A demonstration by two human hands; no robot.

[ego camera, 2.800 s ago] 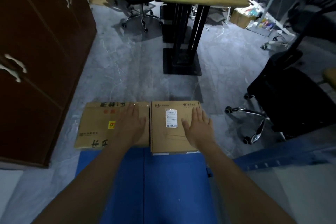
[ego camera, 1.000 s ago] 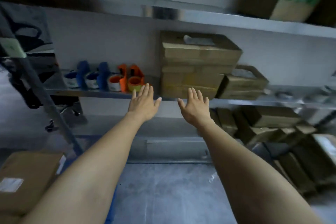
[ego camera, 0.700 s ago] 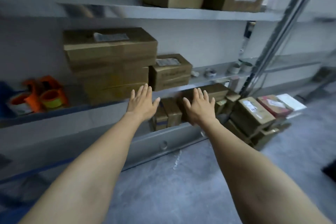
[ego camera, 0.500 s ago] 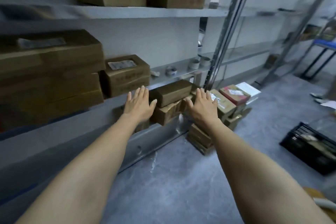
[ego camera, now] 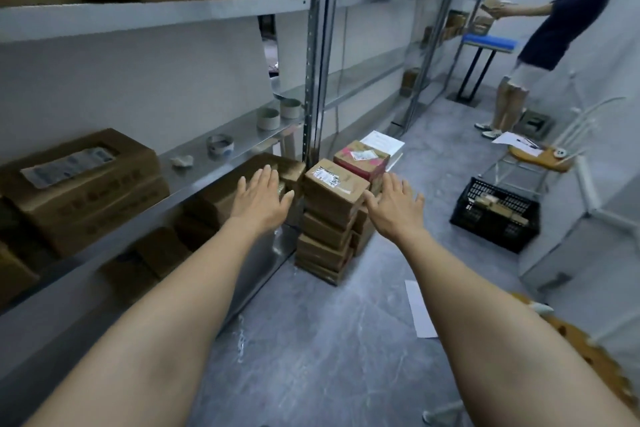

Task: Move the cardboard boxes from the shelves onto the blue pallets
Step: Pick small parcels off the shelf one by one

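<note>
A stack of cardboard boxes (ego camera: 329,218) stands on the floor just beside the corner post of the shelves (ego camera: 221,163), its top box (ego camera: 335,184) bearing a white label. The left hand (ego camera: 261,200) and right hand (ego camera: 394,206) are both released, fingers spread, one to each side of that top box and touching nothing. More boxes sit on the shelves: a labelled box (ego camera: 83,180) at the front edge of the middle shelf, others below it. No blue pallet is in view.

The stack looks tall and slightly uneven, so pulling the top box sideways could probably topple those beneath; a lift straight up seems safer.

Further out, a black crate (ego camera: 495,215) on the floor holds what look like small boxes; a second person (ego camera: 540,42) works at the far shelving.
</note>
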